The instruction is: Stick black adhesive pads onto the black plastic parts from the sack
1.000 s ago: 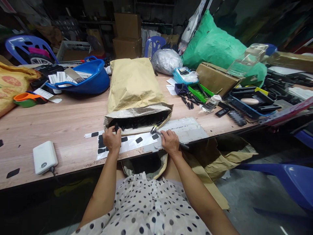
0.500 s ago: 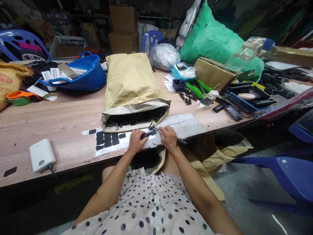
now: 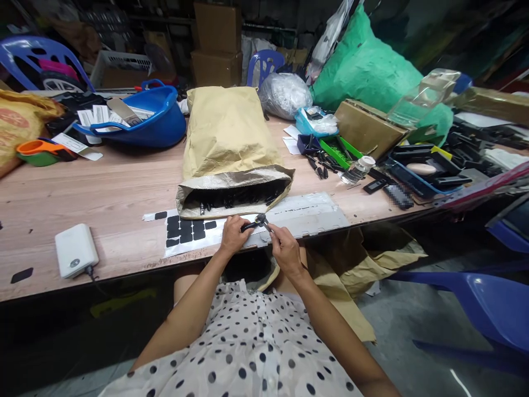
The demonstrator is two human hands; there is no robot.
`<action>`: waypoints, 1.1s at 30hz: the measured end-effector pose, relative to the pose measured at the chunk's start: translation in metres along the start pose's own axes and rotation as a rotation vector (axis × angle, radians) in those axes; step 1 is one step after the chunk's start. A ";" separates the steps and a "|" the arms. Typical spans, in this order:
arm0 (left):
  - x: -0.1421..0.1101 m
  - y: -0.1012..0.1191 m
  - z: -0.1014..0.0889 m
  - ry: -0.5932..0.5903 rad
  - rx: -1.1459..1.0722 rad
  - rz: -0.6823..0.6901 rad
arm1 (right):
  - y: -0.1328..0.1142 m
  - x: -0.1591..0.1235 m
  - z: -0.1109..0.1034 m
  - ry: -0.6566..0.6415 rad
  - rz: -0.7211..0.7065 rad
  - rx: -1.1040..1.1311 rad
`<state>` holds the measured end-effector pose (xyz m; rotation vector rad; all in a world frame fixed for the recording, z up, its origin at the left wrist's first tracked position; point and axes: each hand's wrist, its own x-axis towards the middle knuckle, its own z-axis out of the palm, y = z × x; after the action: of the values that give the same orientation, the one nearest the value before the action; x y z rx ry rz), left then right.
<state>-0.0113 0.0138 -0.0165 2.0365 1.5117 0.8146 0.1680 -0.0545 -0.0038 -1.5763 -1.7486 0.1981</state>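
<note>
Close to the table's front edge, my left hand is closed on a slim black part that points right. A small hammer is gripped in my right hand, its head at the tip of the black part; whether they touch I cannot tell. Under both hands lies a grey-white board. On the left, a white sheet carries several black rounded stickers. Just beyond my hands, a tan paper sack lies with its mouth towards me, dark parts inside.
A white box with a cable rests at the left front. Further back are a blue basin with cards and a green tray. To the right stand a small clear bottle and a blue plastic chair.
The hammer head has turned over and come down to the black part's tip. My right hand has tilted lower. The whole view has shifted slightly.
</note>
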 end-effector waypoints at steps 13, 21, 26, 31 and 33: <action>0.000 0.001 0.002 0.007 -0.023 -0.007 | -0.012 -0.004 0.003 -0.060 -0.037 -0.013; -0.001 0.002 0.005 0.033 -0.003 0.019 | 0.021 0.031 0.005 0.025 -0.013 -0.162; -0.002 0.003 0.005 0.021 -0.001 0.011 | 0.043 0.046 0.016 0.026 -0.041 -0.369; -0.003 0.002 0.005 0.015 0.004 0.010 | 0.045 0.041 0.023 0.076 -0.068 -0.442; -0.004 0.000 0.006 0.014 -0.002 0.016 | 0.045 0.039 0.024 0.080 -0.071 -0.457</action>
<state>-0.0080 0.0098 -0.0209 2.0481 1.5026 0.8378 0.1903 -0.0005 -0.0300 -1.8028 -1.8696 -0.3184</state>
